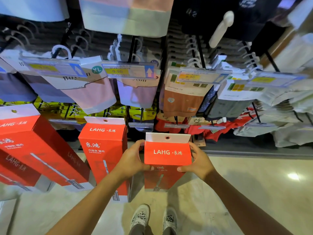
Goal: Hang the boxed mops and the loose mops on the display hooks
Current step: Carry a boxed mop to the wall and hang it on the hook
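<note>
I hold a red boxed mop [166,152] upright in front of me, its white hang tab with a round hole at the top. My left hand [133,158] grips its left side and my right hand [199,161] grips its right side, thumbs on the front face. Two more red boxed mops hang to the left, one in the middle [104,150] and a large one at the far left [33,146]. A row of display hooks with clear price strips [176,125] juts out just above and behind the held box.
Packs of underwear [183,97] and pink garments [94,94] hang on upper hooks with price tags [130,71]. Folded grey and red clothes [279,119] lie at the right. Below are a beige tiled floor [237,184] and my shoes [140,216].
</note>
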Tool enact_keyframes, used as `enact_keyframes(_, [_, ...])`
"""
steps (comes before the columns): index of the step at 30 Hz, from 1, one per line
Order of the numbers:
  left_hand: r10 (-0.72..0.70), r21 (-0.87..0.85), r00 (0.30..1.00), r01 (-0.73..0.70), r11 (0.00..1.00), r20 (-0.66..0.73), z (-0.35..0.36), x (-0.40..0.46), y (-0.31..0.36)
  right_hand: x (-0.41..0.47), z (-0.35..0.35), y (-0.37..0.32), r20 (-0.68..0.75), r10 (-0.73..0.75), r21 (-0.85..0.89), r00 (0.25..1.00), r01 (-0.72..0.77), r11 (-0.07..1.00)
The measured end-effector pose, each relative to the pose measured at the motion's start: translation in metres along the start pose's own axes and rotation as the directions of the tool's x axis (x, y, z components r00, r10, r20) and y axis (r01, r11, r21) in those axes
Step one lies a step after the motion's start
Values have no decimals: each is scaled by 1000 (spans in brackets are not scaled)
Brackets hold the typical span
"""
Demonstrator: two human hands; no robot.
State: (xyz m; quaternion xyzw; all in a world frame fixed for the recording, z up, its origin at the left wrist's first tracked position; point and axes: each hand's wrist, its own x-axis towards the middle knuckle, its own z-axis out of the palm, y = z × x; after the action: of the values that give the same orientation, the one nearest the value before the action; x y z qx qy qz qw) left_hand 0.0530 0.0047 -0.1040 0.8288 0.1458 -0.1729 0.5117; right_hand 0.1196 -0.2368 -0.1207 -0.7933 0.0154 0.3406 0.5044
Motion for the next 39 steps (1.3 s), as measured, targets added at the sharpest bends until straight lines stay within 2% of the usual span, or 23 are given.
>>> enact_keyframes(5, [71,71,997,-72,995,23,-3,-24,18,-41,-1,-7,-62,26,60,998,-22,998])
enact_keyframes(12, [171,110,981,-180,977,90,-29,-80,97,-142,-29,-64,-161,-68,84,985,83,993])
enact_keyframes(22, [455,24,830,-488,873,324,-41,-151,231,-316,-64,-124,-512,-114,138,851,212,967])
enact_keyframes(28, [573,-93,665,-611,786,479,-4,-195,313,-419,-85,-120,-734,-61,149,677,248,957])
enact_keyframes(33, [630,-163,504,-690,705,591,55,-234,373,-514,-92,-105,-872,-15,130,490,262,956])
enact_keyframes(39, [664,-280,242,-767,578,708,147,-317,428,-635,-92,-64,-971,51,116,232,275,954])
